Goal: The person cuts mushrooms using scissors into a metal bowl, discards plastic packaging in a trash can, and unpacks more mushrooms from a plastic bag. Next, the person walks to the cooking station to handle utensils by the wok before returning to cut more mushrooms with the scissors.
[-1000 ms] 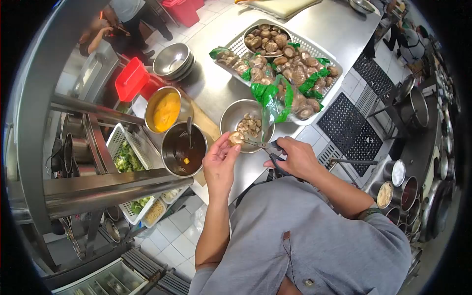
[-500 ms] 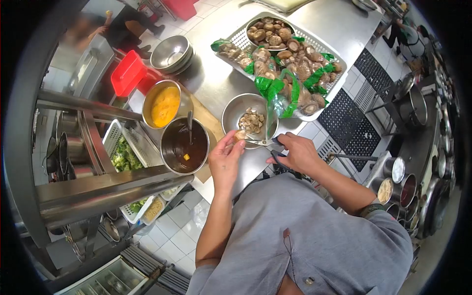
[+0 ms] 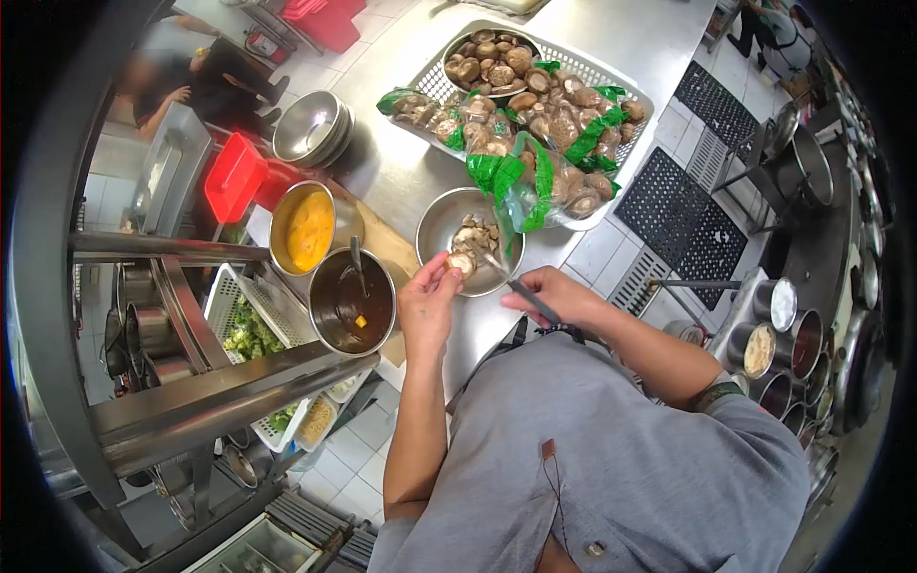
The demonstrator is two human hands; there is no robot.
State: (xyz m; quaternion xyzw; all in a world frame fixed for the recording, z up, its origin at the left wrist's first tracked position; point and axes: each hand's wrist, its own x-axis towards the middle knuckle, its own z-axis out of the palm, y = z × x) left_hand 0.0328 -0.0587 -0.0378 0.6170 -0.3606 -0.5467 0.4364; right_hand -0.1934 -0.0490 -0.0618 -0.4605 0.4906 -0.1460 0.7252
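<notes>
My left hand (image 3: 428, 301) pinches a mushroom cap (image 3: 461, 265), pale underside up, over the near rim of a steel bowl (image 3: 432, 227). Inside that bowl lie cut mushroom pieces (image 3: 475, 232). Scissors (image 3: 535, 299) are in my right hand (image 3: 559, 294), their blades pointing at the mushroom and the bowl. Behind the bowl, a white perforated tray (image 3: 621, 78) carries a bowl of whole mushrooms (image 3: 497, 65) and clear bags of mushrooms with green bands (image 3: 538, 181).
Left of my hands stand a pot of dark liquid (image 3: 334, 315) with a spoon and a pot of yellow liquid (image 3: 310, 229). Stacked steel bowls (image 3: 308, 129) and a red container (image 3: 232, 177) are farther back. A metal rail (image 3: 229, 382) crosses the lower left. People stand in the background.
The mushroom has turned to show its pale underside. My right hand and the scissors have shifted and tilted. The view has moved slightly, and the person at the upper left has changed posture.
</notes>
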